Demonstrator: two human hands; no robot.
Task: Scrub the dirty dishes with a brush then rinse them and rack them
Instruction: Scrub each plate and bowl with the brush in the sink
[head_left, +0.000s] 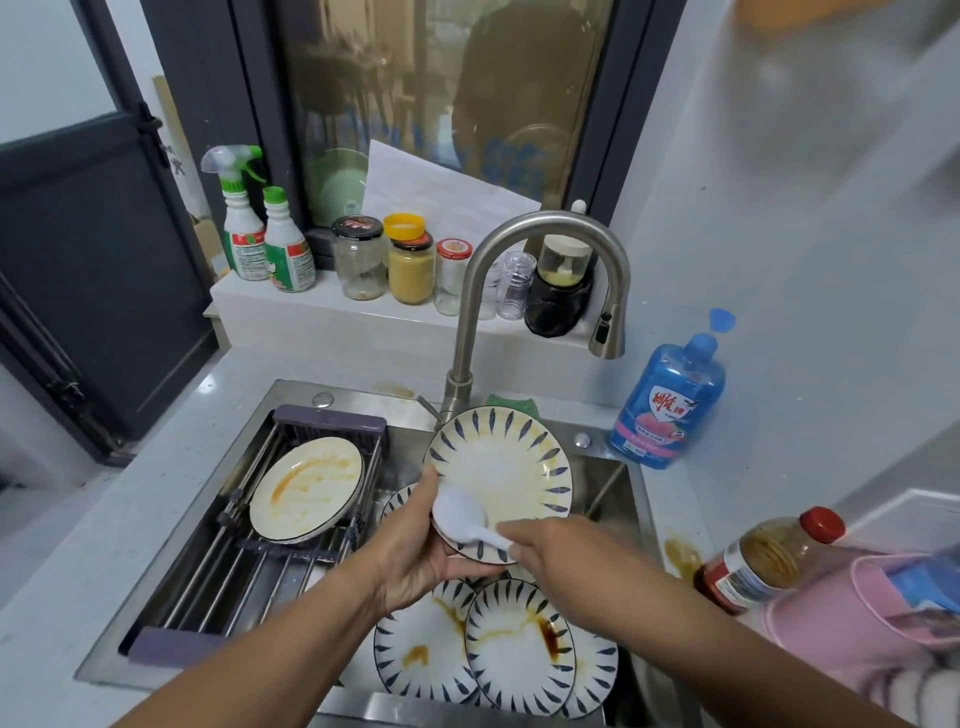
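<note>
While clamping left hand (422, 553) fingers on the plate (511, 467) near the far edge of the sink (363, 394), pressing the brush (460, 512) on it, with right hand (553, 551) fingers clamped round its handle.

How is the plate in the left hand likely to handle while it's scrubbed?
Probably stiff and fragile: the plate looks like glazed ceramic. Likely slippery too, since the left hand grips it by one edge while the brush rubs its sauce-smeared face.
</note>
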